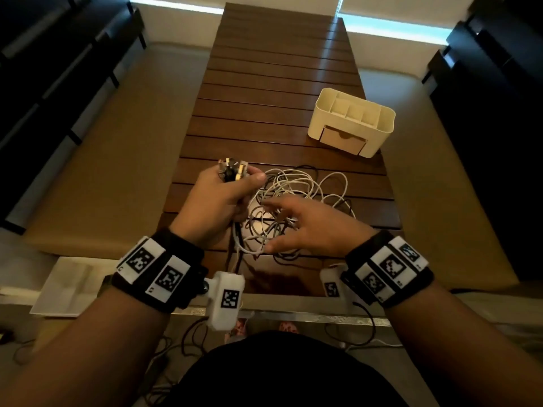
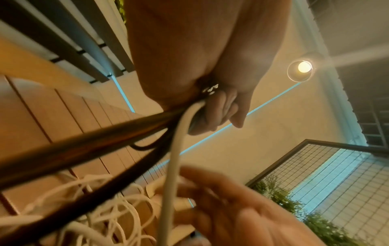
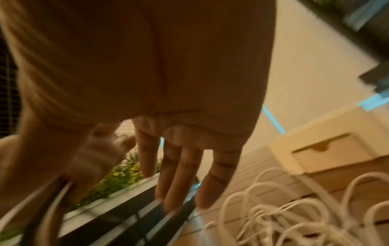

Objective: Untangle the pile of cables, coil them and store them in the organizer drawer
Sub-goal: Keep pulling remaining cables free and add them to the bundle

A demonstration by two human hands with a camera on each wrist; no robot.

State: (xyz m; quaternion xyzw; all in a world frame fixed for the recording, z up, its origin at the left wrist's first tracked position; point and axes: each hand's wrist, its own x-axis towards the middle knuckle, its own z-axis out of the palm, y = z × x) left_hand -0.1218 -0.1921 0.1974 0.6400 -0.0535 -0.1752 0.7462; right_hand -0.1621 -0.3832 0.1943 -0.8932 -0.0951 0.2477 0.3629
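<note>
A tangle of white and black cables lies on the slatted wooden table. My left hand is raised over its left side, fist closed round a bunch of cable plug ends that stick up from it; black and white cables trail down from the fist. My right hand hovers over the tangle with fingers spread and straight, holding nothing. The cream organizer stands at the far right, its drawer closed.
Tan padded benches run along both sides of the table. A white tray sits low at the left. Loose cords lie on the floor near my legs. Dark railings line both room sides.
</note>
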